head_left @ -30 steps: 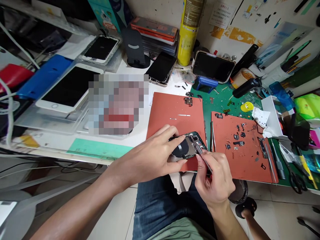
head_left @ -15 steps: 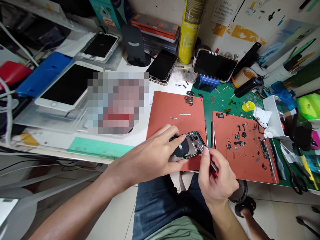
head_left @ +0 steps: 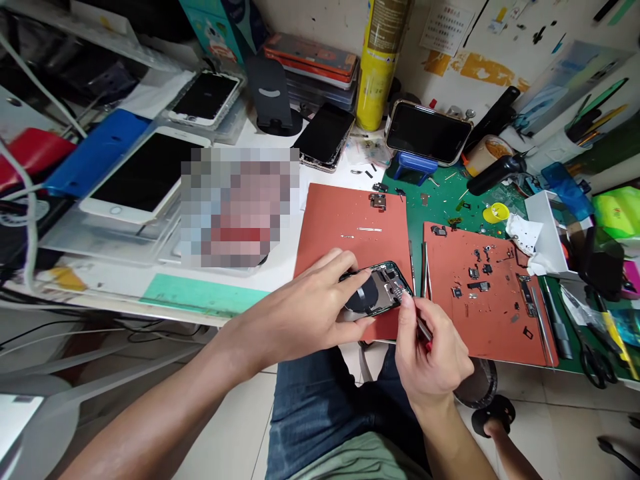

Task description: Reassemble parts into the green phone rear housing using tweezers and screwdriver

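Note:
An opened phone housing (head_left: 377, 291) with a black round pad inside lies at the front edge of the left reddish-brown mat (head_left: 350, 217). My left hand (head_left: 320, 303) grips its left end, fingers and thumb on opposite edges. Between the thumb and fingers of my right hand (head_left: 433, 347) is a slim tool (head_left: 423, 328) with a red part, pinched over the housing's right end. What its tip touches is hidden by the fingers. Behind the housing, small metal strips (head_left: 369, 230) and a small module (head_left: 379, 201) rest on the mat.
A second mat (head_left: 450, 333) at right bears several small parts and tweezers (head_left: 543, 323). Further right are scissors (head_left: 595, 363) and a white box (head_left: 547, 233). Phones (head_left: 145, 175), a yellow can (head_left: 375, 80) and a propped phone (head_left: 427, 132) stand behind. Another person's foot (head_left: 494, 417) shows below.
My right hand has shifted slightly left, staying over the housing's right end. My left hand and the housing look nearly unchanged. The camera view has moved slightly.

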Available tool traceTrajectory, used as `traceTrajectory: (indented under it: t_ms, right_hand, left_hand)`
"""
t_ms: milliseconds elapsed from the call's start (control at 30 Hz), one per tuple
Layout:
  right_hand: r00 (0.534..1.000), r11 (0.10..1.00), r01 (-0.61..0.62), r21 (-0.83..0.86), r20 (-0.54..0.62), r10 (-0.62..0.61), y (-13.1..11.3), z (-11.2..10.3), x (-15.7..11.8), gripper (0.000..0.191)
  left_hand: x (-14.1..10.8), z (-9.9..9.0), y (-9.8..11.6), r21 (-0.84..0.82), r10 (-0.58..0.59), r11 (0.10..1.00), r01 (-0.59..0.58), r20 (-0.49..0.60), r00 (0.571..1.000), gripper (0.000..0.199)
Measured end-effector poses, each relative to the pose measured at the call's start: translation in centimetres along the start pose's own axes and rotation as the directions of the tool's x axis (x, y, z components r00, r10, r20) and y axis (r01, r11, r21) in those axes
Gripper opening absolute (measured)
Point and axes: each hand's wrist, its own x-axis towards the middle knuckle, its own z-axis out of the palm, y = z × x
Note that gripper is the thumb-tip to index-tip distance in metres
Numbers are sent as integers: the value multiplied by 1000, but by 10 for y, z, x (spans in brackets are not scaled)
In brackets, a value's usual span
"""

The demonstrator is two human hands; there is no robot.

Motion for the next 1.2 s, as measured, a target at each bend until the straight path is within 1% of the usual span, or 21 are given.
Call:
traceTrajectory:
  t_ms: [100,233,300,400,467,567,667,800,867,900,967,1067,1133,1200]
  right_hand:
    - [999,1000,-27,13,23,26,0,-6,0,18]
    - [985,985,-172,25,-28,172,4,-17,6,24]
    - [976,974,-216,66,-5,217,9,-17,15,26]
    - [958,951,-273,147,134,255,15,-8,34,24]
    - [941,939,-304,159,204,270,18,2,44,23]
    - [935,939,-309,149,230,272,20,13,51,21]
    - [928,935,-325,139,235,288,20,18,50,21]
    - [899,899,-407,164,250,361,19,18,49,24]
    - [863,848,-488,207,259,434,19,13,48,25]
    - [837,807,-537,244,271,475,18,8,48,25]
    - [771,692,-636,342,312,554,17,-3,44,25]
    - [660,475,-745,468,414,626,17,-20,34,25]
    - [593,362,-793,490,486,642,19,-26,27,28]
    - [540,284,-827,485,545,642,20,-27,21,31]
  left_hand:
    - [-1,2,0,41,12,999,-12,-9,1000,34]
    - [-4,8,3,142,36,989,-32,-26,999,41]
    - [-5,12,4,219,57,975,-46,-43,997,48]
    - [-6,18,5,313,97,947,-66,-85,992,54]
    - [-7,21,5,339,116,938,-75,-104,988,53]
    - [-8,24,3,351,136,933,-84,-127,982,51]
    - [-8,24,2,356,154,930,-91,-152,976,51]
    - [-7,23,1,365,170,926,-99,-167,971,47]
    - [-7,24,0,376,175,922,-98,-177,968,43]
    - [-7,24,-1,370,171,924,-94,-182,968,40]
    - [-6,25,-2,325,147,942,-79,-191,971,36]
    - [-5,27,-5,244,117,968,-65,-203,972,35]
    - [-4,28,-6,223,109,973,-61,-209,972,36]
    - [-5,28,-6,214,101,975,-55,-212,972,37]
